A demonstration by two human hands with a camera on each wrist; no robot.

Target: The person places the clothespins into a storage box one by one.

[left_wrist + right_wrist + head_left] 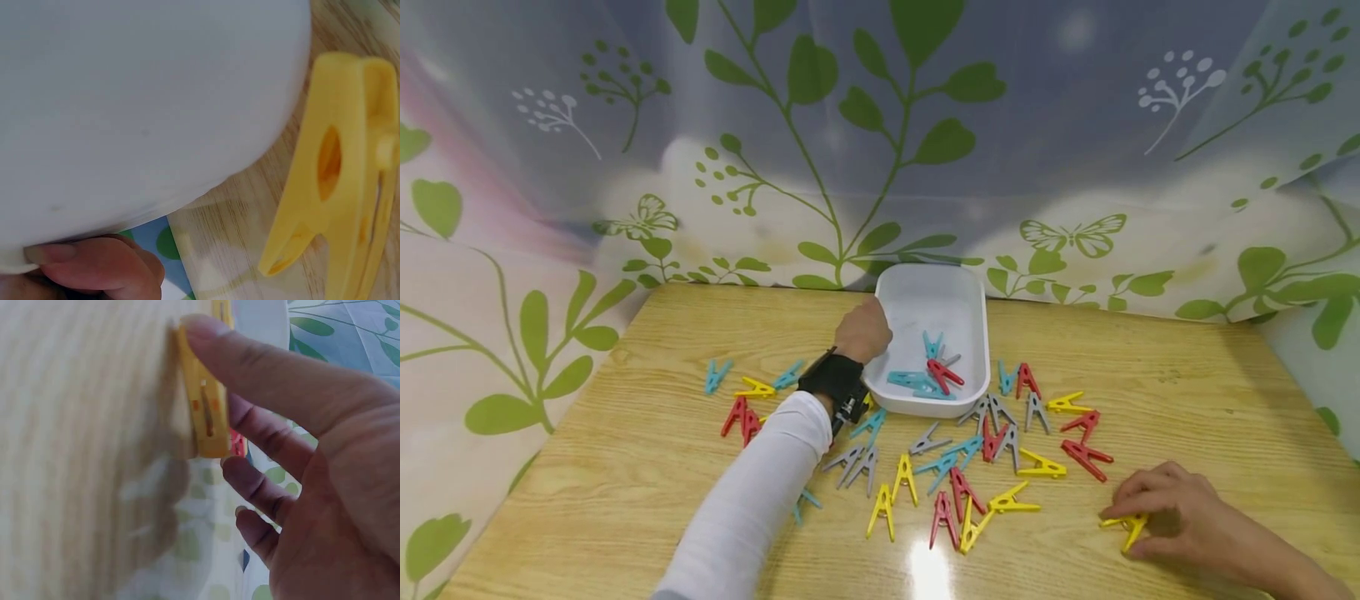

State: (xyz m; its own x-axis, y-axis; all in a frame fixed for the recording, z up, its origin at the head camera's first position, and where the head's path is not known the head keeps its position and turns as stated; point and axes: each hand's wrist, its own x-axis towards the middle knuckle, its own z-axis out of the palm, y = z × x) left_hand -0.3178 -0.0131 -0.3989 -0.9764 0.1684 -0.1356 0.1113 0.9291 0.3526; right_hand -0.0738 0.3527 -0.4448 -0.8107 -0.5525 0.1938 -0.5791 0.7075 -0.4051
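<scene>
A white tray (925, 406) holding blue, red and grey clothespins stands at the table's back. My left hand (863, 331) grips its left rim; in the left wrist view the thumb and curled fingers (106, 265) pinch the tray's edge (144, 125). Beside the tray there lies a yellow clothespin (337, 169). At the table's right front, my right hand (1183, 517) pinches another yellow clothespin (1133, 527) between thumb and fingers. The right wrist view has the thumb on this clothespin (209, 419), other fingers (259, 487) loosely bent.
Many red, yellow, grey and blue clothespins lie scattered in front of the tray and on both its sides, such as a red one (1086, 458) and a blue one (717, 376). A leaf-patterned cloth (1060, 167) hangs behind the wooden table (647, 433).
</scene>
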